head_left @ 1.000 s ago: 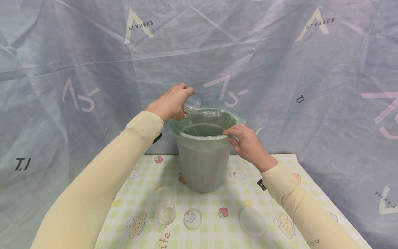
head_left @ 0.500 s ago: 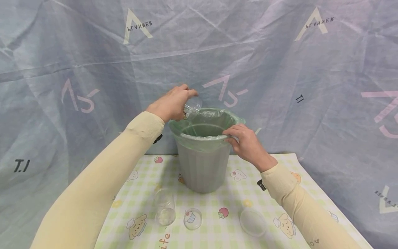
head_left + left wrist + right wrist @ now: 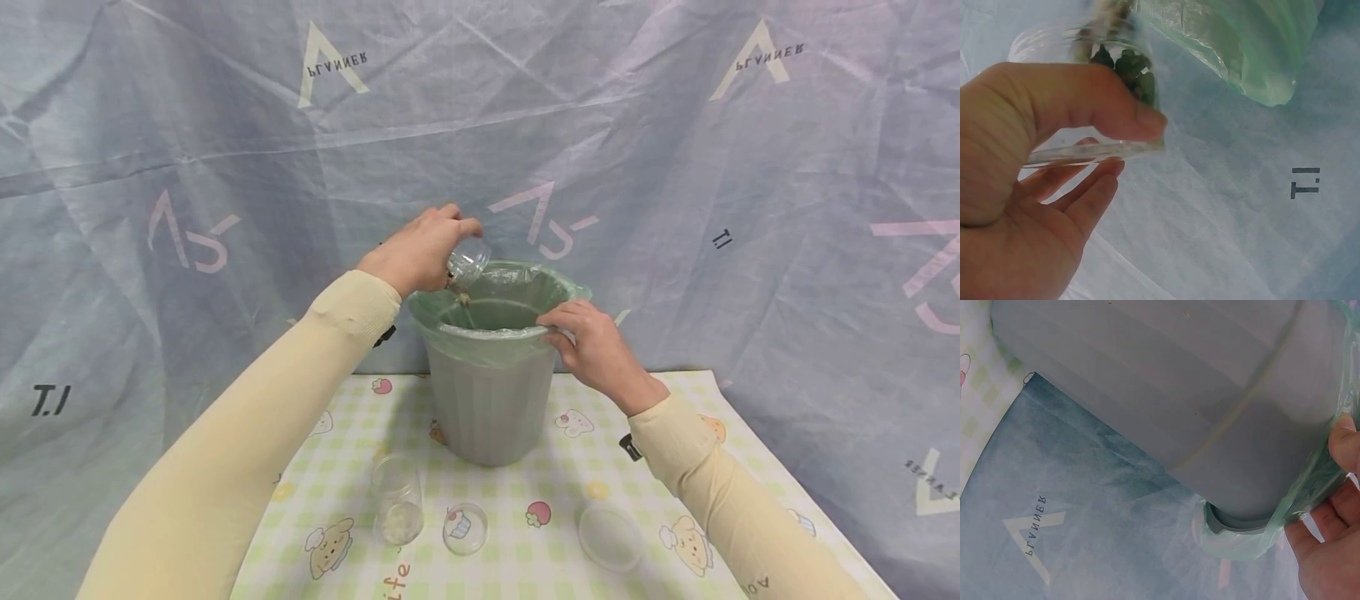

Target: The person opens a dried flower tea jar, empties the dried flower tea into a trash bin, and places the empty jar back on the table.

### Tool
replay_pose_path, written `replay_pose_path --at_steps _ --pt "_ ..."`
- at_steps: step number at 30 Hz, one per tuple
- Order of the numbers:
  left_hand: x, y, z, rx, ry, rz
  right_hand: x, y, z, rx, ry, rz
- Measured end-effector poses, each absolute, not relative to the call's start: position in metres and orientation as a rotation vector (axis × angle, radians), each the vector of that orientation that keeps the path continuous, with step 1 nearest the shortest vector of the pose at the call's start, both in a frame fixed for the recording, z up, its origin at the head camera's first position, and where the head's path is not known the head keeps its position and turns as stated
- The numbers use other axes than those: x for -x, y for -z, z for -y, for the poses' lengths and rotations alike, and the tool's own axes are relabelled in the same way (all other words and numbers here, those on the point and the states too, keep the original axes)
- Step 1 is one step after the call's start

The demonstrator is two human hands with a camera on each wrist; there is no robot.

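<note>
Over the left side of a grey trash bin [image 3: 491, 408], my left hand [image 3: 422, 250] grips a clear plastic jar [image 3: 468, 260], tipped with its mouth toward the bin. Dark green, leafy-looking dried bits [image 3: 1135, 72] show inside the jar in the left wrist view. In the head view a small clump of bits [image 3: 463, 297] appears just below the jar's mouth. A thin green bin liner [image 3: 480, 350] is folded over the rim. My right hand [image 3: 596, 346] pinches the rim and liner at the near right, thumb outside. The bin's bottom is hidden.
On the checked tablecloth [image 3: 517, 567] in front of the bin stands another clear jar [image 3: 399, 492] with pale contents at its bottom. A small clear disc-shaped lid [image 3: 465, 529] and a larger translucent lid [image 3: 610, 536] lie to its right. A grey-blue printed cloth [image 3: 637, 167] hangs behind.
My left hand has moved slightly right and tipped the jar further down. Bits now show below its mouth. The right hand stays on the rim.
</note>
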State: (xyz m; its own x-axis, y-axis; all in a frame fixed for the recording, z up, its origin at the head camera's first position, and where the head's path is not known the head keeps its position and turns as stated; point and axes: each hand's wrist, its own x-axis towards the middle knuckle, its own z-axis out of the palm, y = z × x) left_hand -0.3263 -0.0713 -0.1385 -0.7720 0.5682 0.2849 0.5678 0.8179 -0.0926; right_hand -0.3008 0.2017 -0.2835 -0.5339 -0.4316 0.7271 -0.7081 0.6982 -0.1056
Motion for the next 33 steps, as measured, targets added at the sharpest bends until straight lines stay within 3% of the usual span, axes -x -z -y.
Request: replay_pose_path --at_steps 33 --pt "0.322 0.14 0.06 0.907 -0.182 2.659 0.3 0.283 -0.2 -0.858 -0.513 2.206"
